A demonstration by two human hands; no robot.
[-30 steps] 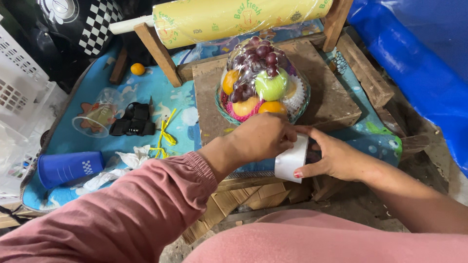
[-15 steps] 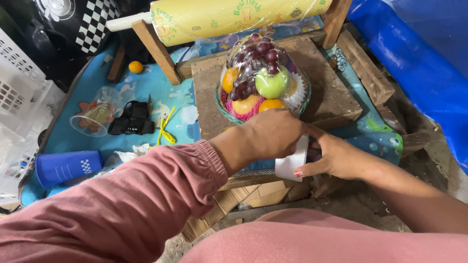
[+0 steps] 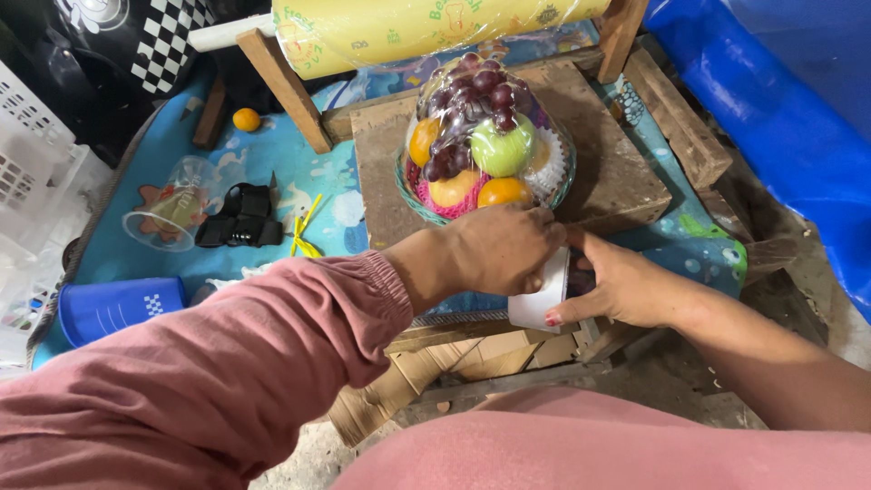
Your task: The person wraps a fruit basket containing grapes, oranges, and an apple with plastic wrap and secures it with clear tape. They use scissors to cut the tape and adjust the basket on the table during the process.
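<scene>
Two hands meet at the near edge of the wooden board [image 3: 626, 181], just in front of the wrapped fruit basket [image 3: 485, 150]. Nearest the camera, the right hand [image 3: 626, 286] holds a white roll of tape [image 3: 540, 295], its fingers [image 3: 567, 313] curled closed around the roll's lower edge and side. The left hand [image 3: 494, 249], coming out of a pink sleeve [image 3: 209, 363], lies over the top of the roll with its fingers bent down at the roll and the front rim of the basket; whether they pinch anything there cannot be told, as the back of the hand hides the fingertips. Below the hands, folded cardboard [image 3: 435, 372] juts out under the surface.

Beyond them, the basket sits in the middle of the board, wrapped in clear film, holding a green apple, oranges and dark grapes piled in a dome. To the left, on the blue patterned mat [image 3: 145, 263], lie a blue cup [image 3: 118, 308] on its side, a clear plastic cup [image 3: 172, 218] tipped over, a black object [image 3: 240, 218] and yellow strips [image 3: 304, 231]. Farther back a small orange fruit [image 3: 245, 119] rests on the mat. At the far end, a large roll of yellow-tinted film [image 3: 426, 27] hangs across a wooden stand [image 3: 286, 86] above the basket.
</scene>
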